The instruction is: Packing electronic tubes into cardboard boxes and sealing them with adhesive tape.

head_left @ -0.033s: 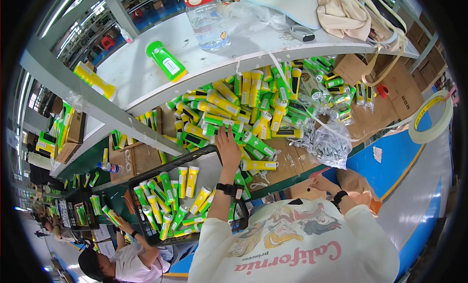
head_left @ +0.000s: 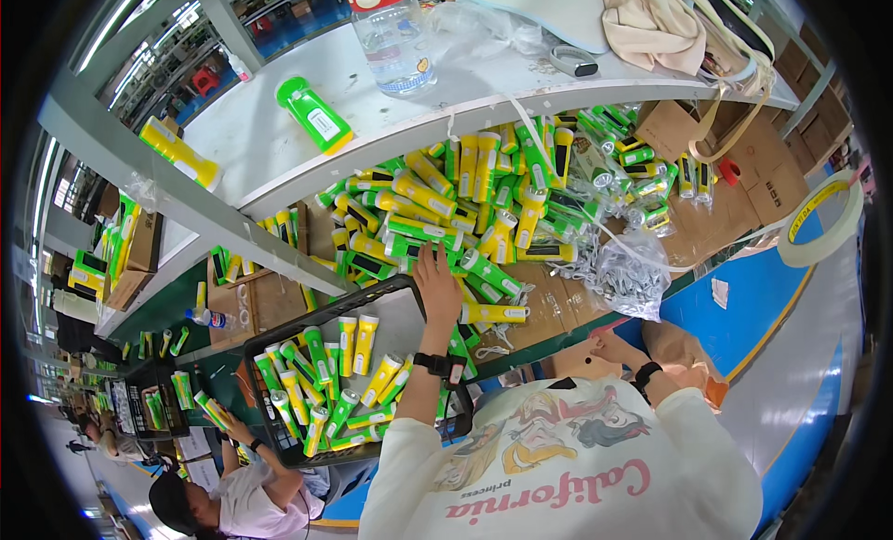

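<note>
My left hand (head_left: 435,287) reaches over the far edge of a black plastic crate (head_left: 270,430), fingers stretched out. Its fingertips rest at a green flashlight (head_left: 407,248) on the near side of a large heap of green and yellow flashlights (head_left: 484,168). Many similar flashlights (head_left: 366,345) lie in the crate, tilted in different directions. My right hand (head_left: 616,351) is at the table's near edge, fingers bent, beside a thin pinkish-red piece (head_left: 609,327). Whether the fingers grip that piece is unclear.
A white shelf (head_left: 251,112) above the heap carries a water bottle (head_left: 393,47), flashlights, a wristband (head_left: 574,62) and a cap. Right of the heap lie a clear plastic bag (head_left: 633,284) of small parts and a tape roll (head_left: 819,224). Lower left, a co-worker (head_left: 251,498) holds a flashlight.
</note>
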Tool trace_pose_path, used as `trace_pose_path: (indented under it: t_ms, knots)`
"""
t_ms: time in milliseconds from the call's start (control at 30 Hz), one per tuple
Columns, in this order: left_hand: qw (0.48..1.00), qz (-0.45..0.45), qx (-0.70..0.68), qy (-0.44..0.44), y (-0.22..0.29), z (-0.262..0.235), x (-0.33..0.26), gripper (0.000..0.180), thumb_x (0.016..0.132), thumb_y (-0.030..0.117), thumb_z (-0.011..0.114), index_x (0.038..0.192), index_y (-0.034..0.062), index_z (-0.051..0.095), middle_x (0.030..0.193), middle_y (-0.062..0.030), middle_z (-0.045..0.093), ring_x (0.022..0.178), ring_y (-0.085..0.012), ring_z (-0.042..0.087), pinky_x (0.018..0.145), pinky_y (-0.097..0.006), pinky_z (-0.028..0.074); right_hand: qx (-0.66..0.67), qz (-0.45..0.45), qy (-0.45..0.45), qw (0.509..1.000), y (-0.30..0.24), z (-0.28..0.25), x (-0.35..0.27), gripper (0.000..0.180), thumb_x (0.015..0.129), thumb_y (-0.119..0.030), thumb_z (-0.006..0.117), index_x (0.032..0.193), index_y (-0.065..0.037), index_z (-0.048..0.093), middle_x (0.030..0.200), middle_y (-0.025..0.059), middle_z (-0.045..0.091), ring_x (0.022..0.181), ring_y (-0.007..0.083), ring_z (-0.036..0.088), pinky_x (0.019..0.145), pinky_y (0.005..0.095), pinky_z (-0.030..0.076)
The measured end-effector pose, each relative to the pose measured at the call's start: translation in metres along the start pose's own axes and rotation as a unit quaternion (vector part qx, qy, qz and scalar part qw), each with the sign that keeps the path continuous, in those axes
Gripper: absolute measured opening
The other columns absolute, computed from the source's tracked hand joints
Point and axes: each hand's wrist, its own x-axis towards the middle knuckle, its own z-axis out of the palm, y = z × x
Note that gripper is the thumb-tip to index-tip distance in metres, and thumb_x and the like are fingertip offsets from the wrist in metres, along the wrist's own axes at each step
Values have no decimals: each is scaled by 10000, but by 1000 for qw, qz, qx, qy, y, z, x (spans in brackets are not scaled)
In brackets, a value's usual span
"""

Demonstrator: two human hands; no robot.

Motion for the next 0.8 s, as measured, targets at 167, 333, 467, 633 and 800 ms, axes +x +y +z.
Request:
trace_pose_path:
  t_ms: [167, 333, 467, 633, 800]
  knots:
    - [996, 0, 26, -88, 39, 7, -63, 701, 728, 48, 580, 1363, 23, 285, 1398, -225, 253, 1307, -380, 240, 1034, -566, 199, 84, 19, -51, 995, 11, 10, -11, 455, 773, -313, 662, 1110, -41, 523, 939, 189, 627, 874, 298, 615, 744, 363, 483]
    - [991, -19, 25, -129, 48, 7, -110, 711, 711, 62, 616, 1349, 26, 305, 1392, -224, 266, 1309, -380, 240, 1035, -556, 204, 51, 2, -61, 997, 25, 32, -8, 418, 765, -288, 672, 1073, -33, 549, 910, 183, 634, 867, 293, 615, 718, 358, 485]
    - [992, -43, -10, -122, 48, 0, -130, 658, 711, 78, 650, 1302, 14, 369, 1368, -220, 301, 1298, -372, 258, 1038, -531, 221, 88, -31, -48, 995, 55, 47, -7, 397, 788, -309, 634, 1056, -25, 560, 887, 159, 634, 873, 269, 600, 768, 342, 460]
    - [992, -75, -3, -102, 52, -15, -155, 562, 734, 68, 634, 1251, -1, 424, 1339, -214, 336, 1282, -366, 279, 1038, -497, 253, 276, 117, -74, 951, -13, 18, -70, 284, 869, -246, 481, 1066, -72, 587, 959, 91, 604, 907, 216, 538, 820, 308, 399]
    - [991, -106, -68, -45, 52, -31, -181, 524, 722, 14, 596, 1223, -12, 443, 1316, -201, 366, 1254, -386, 305, 1034, -483, 270, 201, 55, -69, 976, 33, 46, -57, 298, 825, -240, 565, 1039, -33, 585, 983, 164, 617, 936, 274, 572, 816, 329, 431]
